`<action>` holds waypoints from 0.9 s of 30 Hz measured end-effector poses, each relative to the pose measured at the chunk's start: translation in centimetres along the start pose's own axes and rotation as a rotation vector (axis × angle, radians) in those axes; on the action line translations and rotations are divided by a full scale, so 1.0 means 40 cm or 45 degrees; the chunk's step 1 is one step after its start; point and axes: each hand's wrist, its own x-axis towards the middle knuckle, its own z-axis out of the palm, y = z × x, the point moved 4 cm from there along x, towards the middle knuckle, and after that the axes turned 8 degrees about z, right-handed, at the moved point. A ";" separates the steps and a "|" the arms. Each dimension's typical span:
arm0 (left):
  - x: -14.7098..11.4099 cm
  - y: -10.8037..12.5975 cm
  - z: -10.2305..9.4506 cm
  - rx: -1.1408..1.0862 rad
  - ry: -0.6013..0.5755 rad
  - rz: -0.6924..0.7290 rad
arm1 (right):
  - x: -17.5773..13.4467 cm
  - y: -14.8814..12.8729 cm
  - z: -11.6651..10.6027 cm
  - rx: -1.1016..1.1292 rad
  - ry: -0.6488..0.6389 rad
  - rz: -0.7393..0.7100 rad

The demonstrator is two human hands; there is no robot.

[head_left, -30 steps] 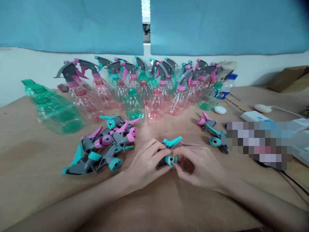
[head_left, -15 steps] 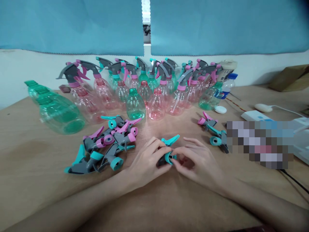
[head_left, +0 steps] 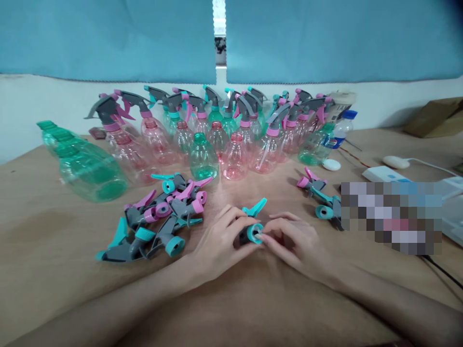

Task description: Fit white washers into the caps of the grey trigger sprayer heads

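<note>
Since a second ago, the spray head (head_left: pixel 250 233) between our hands has shifted slightly left and up, its teal lever (head_left: pixel 255 208) pointing more steeply away from us, and our right fingertips now meet the right rim of its teal collar, so more of the opening shows.

Well to the left of both hands, overlapping green bottles (head_left: pixel 90 166) could topple if our forearm swings wide, being light and close-set. Nearer, just beyond our left wrist, loose spray heads (head_left: pixel 166 230) lie in a heap; with so many levers crossed, a brush of the knuckles could hook one and drag others along.

Our left hand (head_left: pixel 220 236) grasps the grey body of the held piece, clear of the heap. If that hold slackens while the other hand pushes, the smooth plastic could roll in our palm. Beyond our hands, an uncapped pink bottle (head_left: pixel 236 164) stands among others, so a fast reach forward might tip it.

Our right hand (head_left: pixel 298 241) pinches the collar with thumb and forefinger, other fingers curled free. Only the fingertips bear on it, so they could slip off the edge; anything small seated inside, too tiny for us to make out, might be knocked crooked.

Right of that hand, two spray heads (head_left: pixel 323 212) lie together, and farther right a black cord (head_left: pixel 444 274) could catch our sleeve or arm.
</note>
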 end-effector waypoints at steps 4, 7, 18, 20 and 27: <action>0.001 0.000 -0.003 -0.002 0.005 -0.015 | 0.000 -0.002 0.002 0.016 -0.080 -0.028; 0.000 0.001 -0.003 0.001 -0.005 0.010 | 0.001 -0.005 0.001 0.056 -0.133 -0.048; -0.003 0.002 0.002 0.047 -0.075 0.054 | -0.010 -0.017 -0.004 0.099 -0.138 -0.020; -0.002 0.003 0.002 0.048 -0.089 0.059 | -0.010 -0.014 -0.003 0.101 -0.138 0.004; 0.003 0.010 0.002 0.094 -0.113 0.080 | 0.004 -0.006 -0.008 -0.066 -0.172 0.108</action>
